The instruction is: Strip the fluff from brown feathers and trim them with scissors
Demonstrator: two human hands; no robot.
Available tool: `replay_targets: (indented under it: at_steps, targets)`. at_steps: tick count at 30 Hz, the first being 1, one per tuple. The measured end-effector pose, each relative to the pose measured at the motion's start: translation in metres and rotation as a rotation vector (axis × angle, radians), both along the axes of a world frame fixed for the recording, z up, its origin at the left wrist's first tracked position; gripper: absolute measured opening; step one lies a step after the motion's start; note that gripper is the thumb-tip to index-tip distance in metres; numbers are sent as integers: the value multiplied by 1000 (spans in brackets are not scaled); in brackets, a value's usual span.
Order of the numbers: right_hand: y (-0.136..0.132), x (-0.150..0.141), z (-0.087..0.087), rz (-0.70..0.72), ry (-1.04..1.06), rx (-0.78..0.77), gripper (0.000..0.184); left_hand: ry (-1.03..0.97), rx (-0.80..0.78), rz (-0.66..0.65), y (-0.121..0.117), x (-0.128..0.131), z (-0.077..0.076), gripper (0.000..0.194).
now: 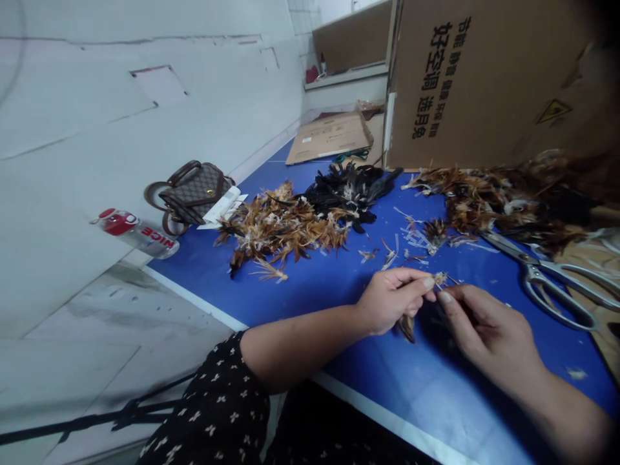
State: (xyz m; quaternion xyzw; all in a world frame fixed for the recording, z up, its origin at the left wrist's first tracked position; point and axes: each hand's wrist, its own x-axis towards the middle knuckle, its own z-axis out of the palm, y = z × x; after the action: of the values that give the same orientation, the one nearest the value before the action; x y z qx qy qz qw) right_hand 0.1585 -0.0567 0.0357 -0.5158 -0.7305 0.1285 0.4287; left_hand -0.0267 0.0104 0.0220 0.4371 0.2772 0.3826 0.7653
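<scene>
My left hand (393, 301) is closed in a pinch on a small bunch of feathers. The brown tips of these feathers (407, 328) stick out below my palm, and their pale quill ends (440, 279) show past my thumb. Close beside it, my right hand (494, 326) has thumb and forefinger pinched together at the quill ends. What lies between those fingertips is too small to make out. Loose feather bits and clear strips (419, 240) lie on the blue table just beyond my hands.
Brown feathers (285, 226) and black feathers (346, 194) are heaped ahead; another feather pile (498, 200) lies right, before a tall cardboard sheet (475, 84). Large scissors (537, 268) rest at right. A handbag (196, 190) and a bottle (138, 234) stand by the left wall.
</scene>
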Motion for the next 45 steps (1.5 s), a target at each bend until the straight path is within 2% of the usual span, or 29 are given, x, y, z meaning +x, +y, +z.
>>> replay_targets:
  at_steps: [2,7,10,13,19,25,28,34,40,45]
  targets:
    - [0,2,-2,-35,15,-24,15,-59,-28,-17,2,-1,2,56]
    - [-2,-2,-2,-61,156,-145,28,-101,-48,-54,3,-5,-1,60]
    - [-1,-4,2,-125,323,-234,40,-64,50,-107,3,-8,-4,57]
    - [-1,-4,7,-201,388,-283,49,14,201,-109,1,-11,-4,55]
    - [1,-3,8,-200,479,-353,52,141,383,-5,3,-9,-9,52]
    - [2,-1,-3,-158,531,-412,50,222,519,172,7,-9,-7,34]
    - [2,1,-6,-105,532,-432,49,184,484,196,8,-9,-7,33]
    - [4,8,-8,-36,412,-415,49,117,223,99,5,-7,-9,50]
    - [6,10,-8,-73,329,-358,49,117,282,144,4,-6,-9,52]
    - [7,8,-12,-65,350,-330,44,72,135,68,6,-5,-13,54]
